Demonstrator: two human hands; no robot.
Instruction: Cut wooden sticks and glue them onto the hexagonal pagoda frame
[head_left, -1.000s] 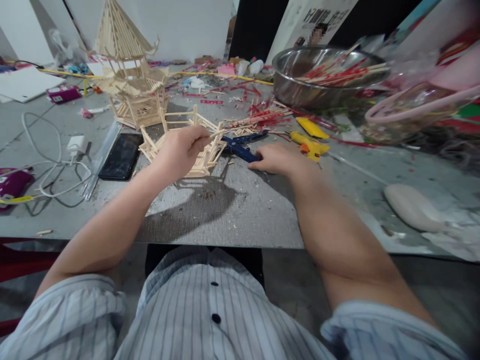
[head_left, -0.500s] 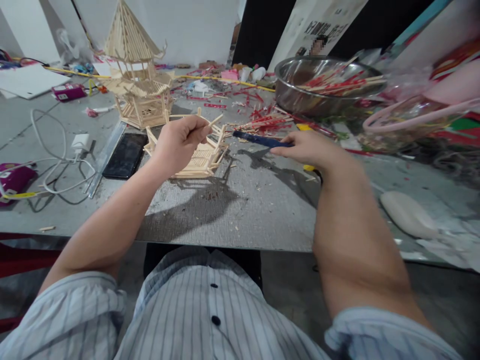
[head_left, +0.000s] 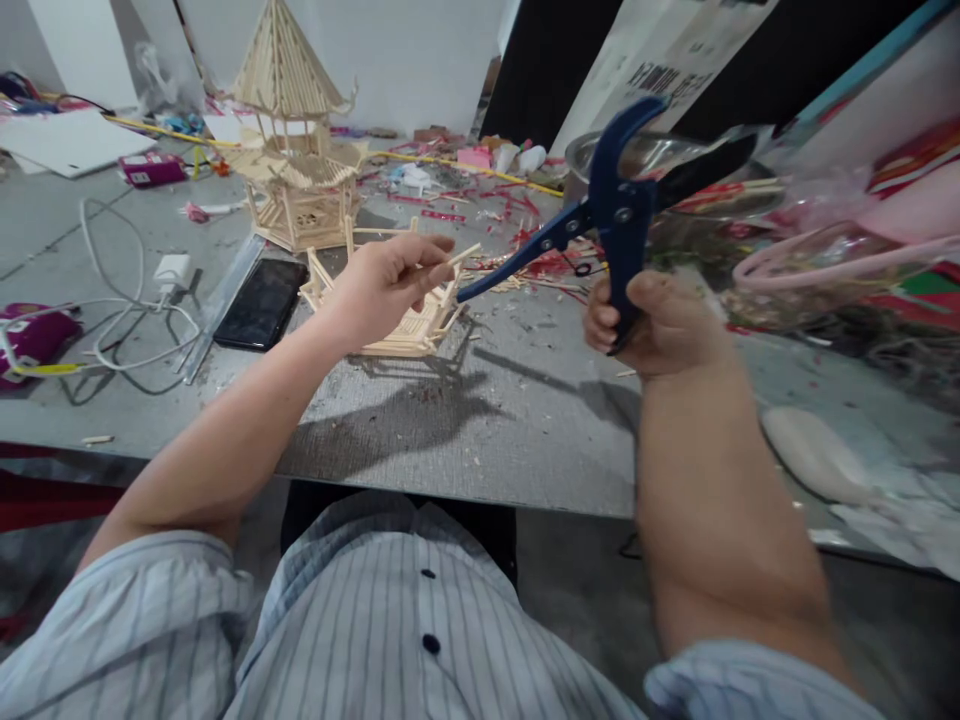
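Observation:
My left hand pinches a short thin wooden stick, its pale end sticking out to the right past the fingertips. Below and behind that hand sits a low stick frame with upright posts, partly covered by the hand. My right hand is wrapped round one handle of a blue pipe cutter, held up off the table. The cutter's handles are spread apart, and its hooked jaw and dark blade stand wide. Its other handle reaches left, overlapping the frame's right corner in the view.
A tall stick pagoda stands behind the frame. A phone and a white charger with a cable lie left. At the back right, a steel bowl holds red-wrapped chopsticks. Red wrappers litter the table; a white computer mouse lies right.
My right hand has raised the pipe cutter from low over the table, turning it upright, and its handles have spread. My left hand has shifted slightly right with the stick.

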